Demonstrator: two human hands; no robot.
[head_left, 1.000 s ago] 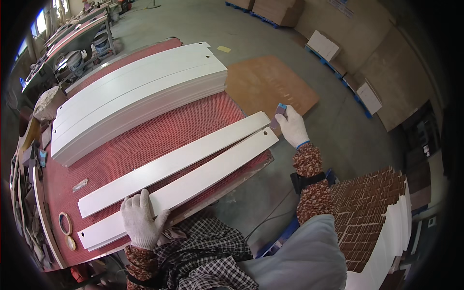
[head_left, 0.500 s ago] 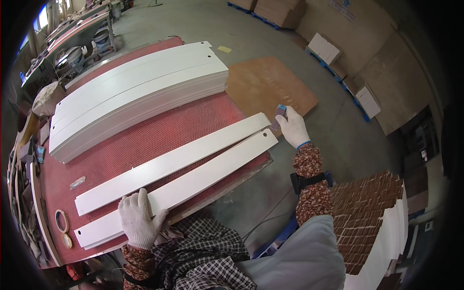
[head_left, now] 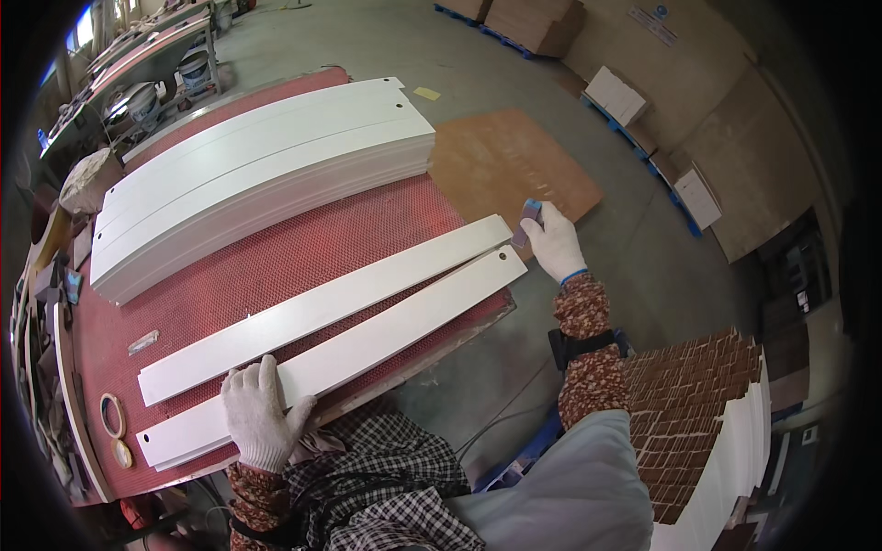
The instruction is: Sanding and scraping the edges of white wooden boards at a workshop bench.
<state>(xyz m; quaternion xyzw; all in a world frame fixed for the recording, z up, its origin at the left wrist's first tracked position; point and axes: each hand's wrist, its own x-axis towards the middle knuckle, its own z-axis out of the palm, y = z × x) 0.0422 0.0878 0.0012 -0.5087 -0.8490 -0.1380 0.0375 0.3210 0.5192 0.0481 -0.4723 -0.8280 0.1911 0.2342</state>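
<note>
Two long narrow white boards lie at a slant across the red-topped table, close together at the right. My gloved left hand (head_left: 260, 415) spans the nearer board (head_left: 386, 329) close to its left end. Its fingers reach over the far edge, and the thumb is at the near edge. In my gloved right hand (head_left: 557, 243) is a small purple-grey sanding block (head_left: 528, 223) with a blue end, pinched between thumb and fingers. The block is by the right end of the farther board (head_left: 322, 308), whether touching I cannot tell. A dark hole shows at each end of the nearer board.
A stack of wide white panels (head_left: 266, 156) fills the table's far side. Tape rolls (head_left: 112, 416) lie on the red table top (head_left: 367, 225) at left, with cluttered tools beyond. A brown sheet (head_left: 514, 165) lies past the table. Stacked boards (head_left: 684, 413) stand at my right.
My right hand and the sanding block have shifted very slightly left at the boards' right end. My left hand stays on the nearer board. The whole view has moved slightly.
</note>
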